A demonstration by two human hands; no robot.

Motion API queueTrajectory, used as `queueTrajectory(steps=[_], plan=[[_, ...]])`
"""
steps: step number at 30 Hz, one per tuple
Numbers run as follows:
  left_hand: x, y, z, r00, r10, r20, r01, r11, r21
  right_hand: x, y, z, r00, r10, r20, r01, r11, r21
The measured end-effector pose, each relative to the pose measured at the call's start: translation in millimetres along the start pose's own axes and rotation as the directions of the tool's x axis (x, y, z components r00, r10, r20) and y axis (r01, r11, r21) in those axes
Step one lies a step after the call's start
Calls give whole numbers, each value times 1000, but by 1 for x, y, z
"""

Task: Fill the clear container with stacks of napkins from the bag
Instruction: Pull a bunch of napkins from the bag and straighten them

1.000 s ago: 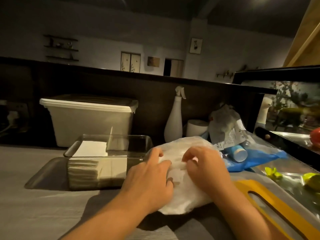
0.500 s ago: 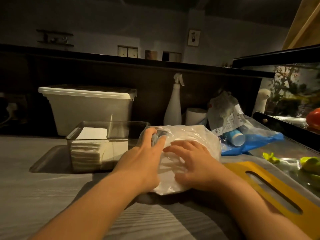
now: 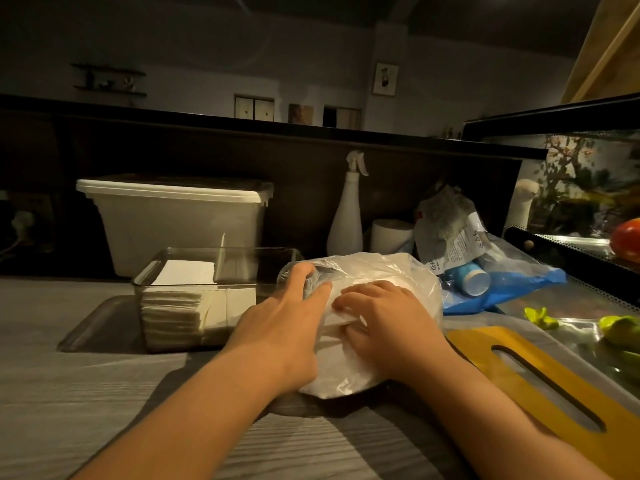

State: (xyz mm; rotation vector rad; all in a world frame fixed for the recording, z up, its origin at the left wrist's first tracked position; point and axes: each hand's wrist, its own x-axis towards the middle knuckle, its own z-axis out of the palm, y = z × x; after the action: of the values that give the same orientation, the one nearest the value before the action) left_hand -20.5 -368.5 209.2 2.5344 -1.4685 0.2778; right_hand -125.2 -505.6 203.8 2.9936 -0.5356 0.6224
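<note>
Thin plastic bag (image 3: 363, 306), soft and slippery right of the container (image 3: 221, 289): your left hand (image 3: 284, 327) grips its mouth, right hand (image 3: 384, 317) pinches napkins (image 3: 332, 323).

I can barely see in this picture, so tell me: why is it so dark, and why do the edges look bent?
Head view: the room is dim, with warm light falling mainly on the hands and bag; the back wall stays murky. Head view: the wide lens bows the ledge and stretches the forearms. Head view: the clear container shows faint reflections.
</note>
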Motion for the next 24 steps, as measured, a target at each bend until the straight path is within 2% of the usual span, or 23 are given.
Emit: queueTrajectory(steps=[5,10,13,20,24], plan=[[1,-2,1,999,16,-50,-18,999,-49,-5,11,-10,998,55,-7,-54,990,131],[0,4,5,988,84,-127,-109,973,-205,-10,13,-13,996,75,-45,-65,978,200],[3,12,10,981,144,-131,-169,963,-211,-10,13,-14,995,88,-36,-81,983,163],[10,6,8,980,73,-187,-106,979,-176,-8,14,-13,971,236,-24,-233,968,96],[7,7,7,981,56,-185,-93,976,-199,-7,5,-9,992,122,-28,-120,989,85]])
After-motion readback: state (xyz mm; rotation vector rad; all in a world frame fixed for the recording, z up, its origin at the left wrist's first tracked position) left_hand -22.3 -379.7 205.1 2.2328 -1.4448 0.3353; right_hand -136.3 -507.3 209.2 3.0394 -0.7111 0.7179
